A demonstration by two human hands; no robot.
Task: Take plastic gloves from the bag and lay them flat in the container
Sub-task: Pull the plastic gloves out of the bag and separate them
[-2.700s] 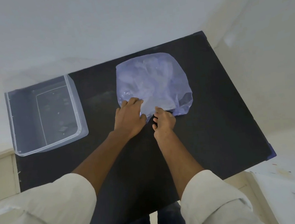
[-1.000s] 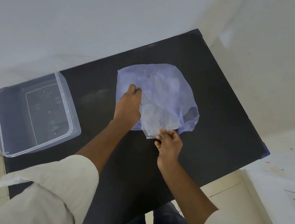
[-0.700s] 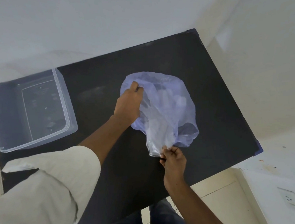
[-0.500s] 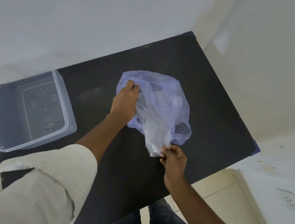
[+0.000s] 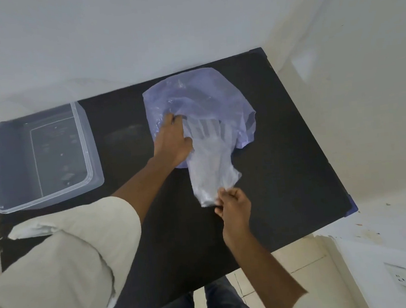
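Fingers (image 5: 221, 192) pinching glove (image 5: 210, 168), black table (image 5: 284, 166), seemingly white walls (image 5: 137, 31)

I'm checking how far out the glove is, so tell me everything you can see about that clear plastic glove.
The glove is thin, see-through, crinkly plastic film, faintly whitish. Its cuff end is pinched by the right hand and drawn toward the person; its fingers are spread flat at the mouth of the purple bag, which the left hand grips. It stretches over the black table, partly crumpled near the cuff. It is not yet in the container.
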